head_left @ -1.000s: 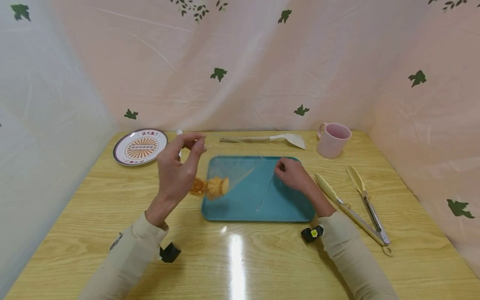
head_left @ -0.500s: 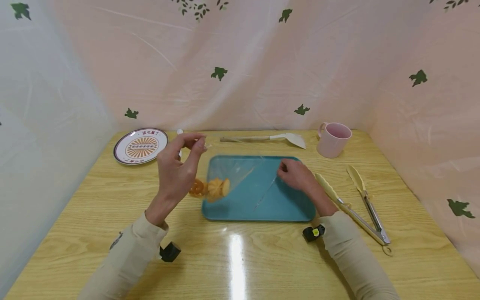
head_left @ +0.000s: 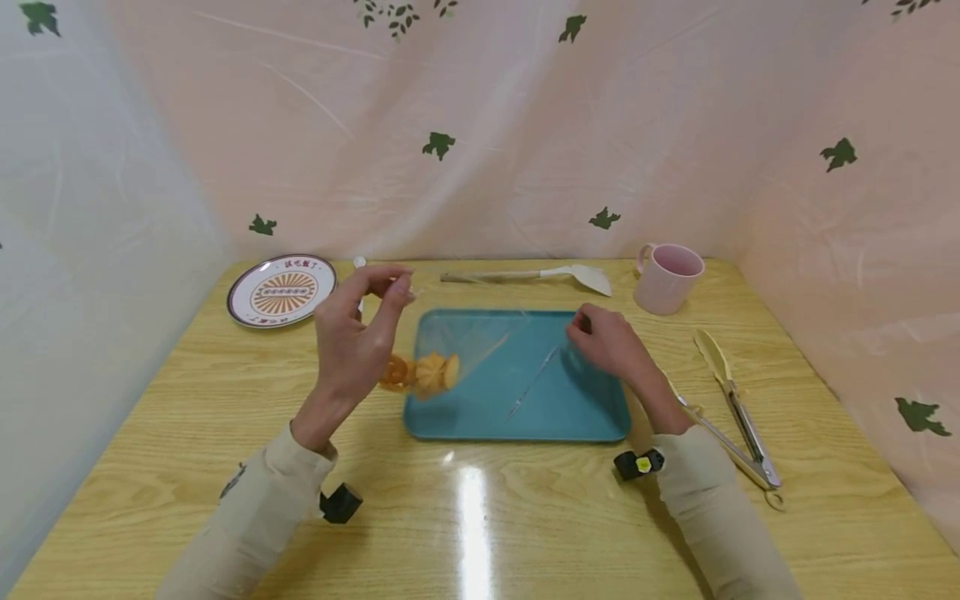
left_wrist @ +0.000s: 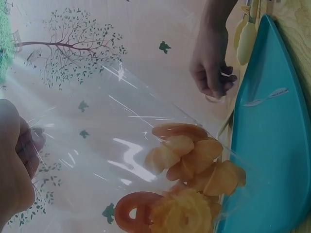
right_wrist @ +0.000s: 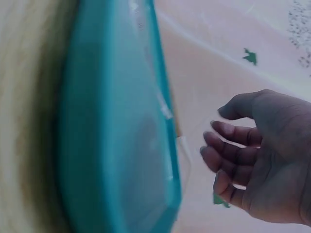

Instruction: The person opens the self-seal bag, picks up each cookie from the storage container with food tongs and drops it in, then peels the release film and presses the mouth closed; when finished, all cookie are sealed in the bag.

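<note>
Raised over the tray's left side, my left hand (head_left: 351, 350) pinches the top of a clear plastic bag (left_wrist: 124, 99). Orange-brown ring-shaped and flower-shaped pieces (head_left: 431, 375), which look like food, sit in the bag's bottom. A thin clear strip (head_left: 532, 385) with small print lies on the teal tray (head_left: 517, 429). My right hand (head_left: 607, 340) hovers at the tray's far right, apart from the strip; the right wrist view shows its fingers (right_wrist: 233, 149) loosely bent around nothing. The left hand's fingertips are partly hidden by its own palm in the left wrist view.
A patterned plate (head_left: 281, 292) stands back left, with a small white-ended item (head_left: 360, 262) partly hidden behind the left hand. A spatula (head_left: 525, 275) lies behind the tray. To the right are a pink mug (head_left: 663, 282) and tongs (head_left: 738, 417), partly covered by the right arm.
My right hand has let go of the clear strip, which now lies on the tray, and has moved slightly right and away. The left hand holds the bag in the same place.
</note>
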The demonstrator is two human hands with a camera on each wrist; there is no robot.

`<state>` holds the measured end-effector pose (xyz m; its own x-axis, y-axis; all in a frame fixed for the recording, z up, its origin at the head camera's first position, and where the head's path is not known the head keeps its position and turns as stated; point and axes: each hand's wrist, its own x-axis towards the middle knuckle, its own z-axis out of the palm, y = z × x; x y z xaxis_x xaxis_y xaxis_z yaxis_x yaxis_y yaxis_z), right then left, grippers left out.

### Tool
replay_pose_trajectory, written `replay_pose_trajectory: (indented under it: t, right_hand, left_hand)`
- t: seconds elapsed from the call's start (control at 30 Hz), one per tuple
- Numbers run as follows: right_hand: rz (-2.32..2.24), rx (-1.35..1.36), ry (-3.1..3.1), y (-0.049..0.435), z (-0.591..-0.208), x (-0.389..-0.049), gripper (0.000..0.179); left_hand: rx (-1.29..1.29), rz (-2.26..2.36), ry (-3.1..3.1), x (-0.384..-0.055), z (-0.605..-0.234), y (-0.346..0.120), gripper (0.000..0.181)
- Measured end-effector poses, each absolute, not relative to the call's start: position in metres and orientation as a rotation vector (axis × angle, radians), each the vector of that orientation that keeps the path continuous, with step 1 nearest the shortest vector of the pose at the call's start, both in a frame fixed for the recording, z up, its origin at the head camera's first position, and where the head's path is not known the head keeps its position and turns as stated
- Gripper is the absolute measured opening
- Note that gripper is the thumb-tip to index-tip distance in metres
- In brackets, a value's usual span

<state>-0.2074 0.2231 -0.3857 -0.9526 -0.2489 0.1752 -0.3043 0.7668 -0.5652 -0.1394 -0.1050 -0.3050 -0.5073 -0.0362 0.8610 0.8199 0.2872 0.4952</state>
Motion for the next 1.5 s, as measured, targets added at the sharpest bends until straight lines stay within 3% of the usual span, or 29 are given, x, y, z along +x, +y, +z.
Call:
replay_pose_trajectory:
  t: [0.27, 0.5, 0.77, 1.03, 1.5]
  right_hand:
    - [1.359, 0.77, -2.526, 0.203, -0.371, -0.184, 0.018]
    - [1.613, 1.15, -2.114, 0.17, -0.374, -0.162, 0.038]
    - [1.694, 1.145, -1.885, 0.152, -0.372, -0.157, 0.033]
    - [1.636, 1.131, -1.637, 0.151, -0.366, -0.161, 0.039]
    - [1.594, 1.188, -1.808, 0.136, -0.376, -0.162, 0.049]
  left_hand:
    - [-0.734, -1.34, -1.723, -0.14, -0.306, -0.101, 0.012]
    - [-0.754, -1.376, -1.682, -0.141, -0.306, -0.096, 0.009]
    - [-0.752, -1.391, -1.674, -0.141, -0.304, -0.094, 0.01]
    - [-0.732, -1.449, -1.671, -0.141, -0.305, -0.098, 0.011]
    - [-0.773, -1.431, -1.68, -0.14, -0.302, -0.099, 0.011]
